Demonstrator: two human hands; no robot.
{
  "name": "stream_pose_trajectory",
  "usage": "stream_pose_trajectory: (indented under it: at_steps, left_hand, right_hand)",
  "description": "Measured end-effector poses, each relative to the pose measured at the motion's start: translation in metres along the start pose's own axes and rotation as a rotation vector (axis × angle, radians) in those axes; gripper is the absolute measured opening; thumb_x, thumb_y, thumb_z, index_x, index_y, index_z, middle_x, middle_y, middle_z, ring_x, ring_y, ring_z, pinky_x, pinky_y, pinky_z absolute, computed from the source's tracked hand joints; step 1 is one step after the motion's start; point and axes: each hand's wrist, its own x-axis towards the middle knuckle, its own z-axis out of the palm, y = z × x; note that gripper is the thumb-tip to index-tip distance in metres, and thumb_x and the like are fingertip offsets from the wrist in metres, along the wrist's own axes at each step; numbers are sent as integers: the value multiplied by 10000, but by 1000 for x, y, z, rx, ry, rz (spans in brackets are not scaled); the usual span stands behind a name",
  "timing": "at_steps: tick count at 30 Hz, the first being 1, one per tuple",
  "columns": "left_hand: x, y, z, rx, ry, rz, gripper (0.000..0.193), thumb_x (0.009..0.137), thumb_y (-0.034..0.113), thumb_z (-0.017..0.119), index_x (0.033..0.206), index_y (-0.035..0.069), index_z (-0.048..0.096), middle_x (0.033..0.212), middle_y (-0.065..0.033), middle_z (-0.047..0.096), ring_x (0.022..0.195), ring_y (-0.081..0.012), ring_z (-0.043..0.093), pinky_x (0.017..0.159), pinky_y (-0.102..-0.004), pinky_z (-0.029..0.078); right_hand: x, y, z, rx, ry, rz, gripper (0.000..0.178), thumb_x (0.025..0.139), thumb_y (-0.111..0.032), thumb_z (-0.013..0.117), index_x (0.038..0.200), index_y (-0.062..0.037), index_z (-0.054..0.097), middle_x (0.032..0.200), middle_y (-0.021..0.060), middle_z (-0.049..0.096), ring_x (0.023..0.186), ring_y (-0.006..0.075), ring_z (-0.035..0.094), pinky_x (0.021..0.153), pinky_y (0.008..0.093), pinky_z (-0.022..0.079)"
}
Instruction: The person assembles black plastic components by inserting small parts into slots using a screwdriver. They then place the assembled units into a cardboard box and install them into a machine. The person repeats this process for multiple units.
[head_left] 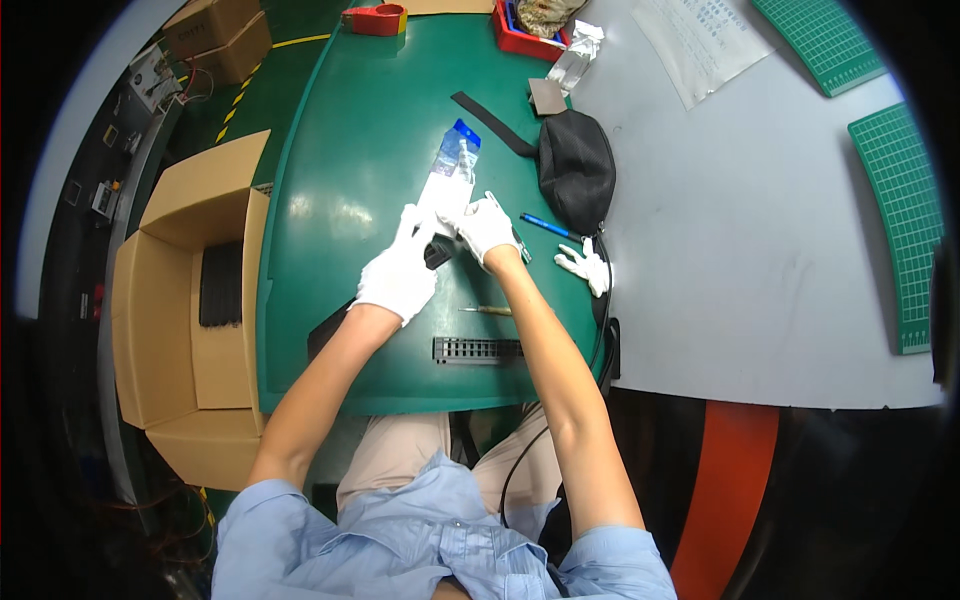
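Observation:
A clear and white plastic packet [450, 180] with a blue top lies slanted over the green mat, its lower end between my hands. My left hand [400, 275], in a white glove, grips the packet's lower left edge. From the right, my gloved right hand [486, 228] pinches the same end with its thumb and fingers. A small black part [437, 254] shows just below the packet, beside my left hand; its shape is partly hidden. Next to my right wrist is a green-handled tool [522, 246], mostly covered by the hand.
A thin screwdriver [488, 310] and a black slotted strip [470, 350] lie nearer me. To the right are a blue pen [548, 227], a spare white glove [585, 267] and a black pouch [577, 170]. An open cardboard box [225, 370] stands left of the green mat [340, 130].

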Motion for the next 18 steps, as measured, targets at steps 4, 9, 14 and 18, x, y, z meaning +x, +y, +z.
stream_pose_trajectory:
  at_steps: [4, 9, 14, 18]
  left_hand:
    - [23, -12, 24, 27, -41, 3, 658, 834, 107, 556, 1470, 170, 400, 1585, -77, 287, 989, -430, 655, 886, -486, 524]
    - [23, -7, 25, 9, -45, 9, 650, 833, 94, 548, 1461, 172, 403, 1579, -67, 299, 979, -417, 660, 872, -484, 527]
    - [23, -2, 14, 29, -128, -37, 638, 849, 112, 583, 1458, 174, 402, 1608, -63, 273, 1041, -391, 644, 892, -455, 525]
    - [24, -9, 19, 23, -86, -22, 620, 849, 104, 576, 1443, 173, 416, 1592, -59, 298, 1035, -399, 639, 879, -466, 524]
  right_hand:
    - [-47, -9, -29, -186, 284, 32, 509, 917, -479, 599, 1189, -50, 557, 1148, 201, 592, 1094, 364, 605, 886, 467, 507]
    - [-49, 51, -23, -591, 310, -21, 239, 931, -267, 602, 1012, -46, 565, 1007, 195, 589, 961, 359, 608, 825, 477, 513]
    - [-45, 52, -23, -432, 475, -74, 227, 940, -232, 587, 1021, -21, 578, 991, 200, 601, 970, 382, 585, 834, 481, 488]
    - [-43, 6, -31, -391, 474, -345, 256, 915, -196, 607, 1082, -2, 590, 992, 208, 611, 932, 389, 586, 822, 469, 478]
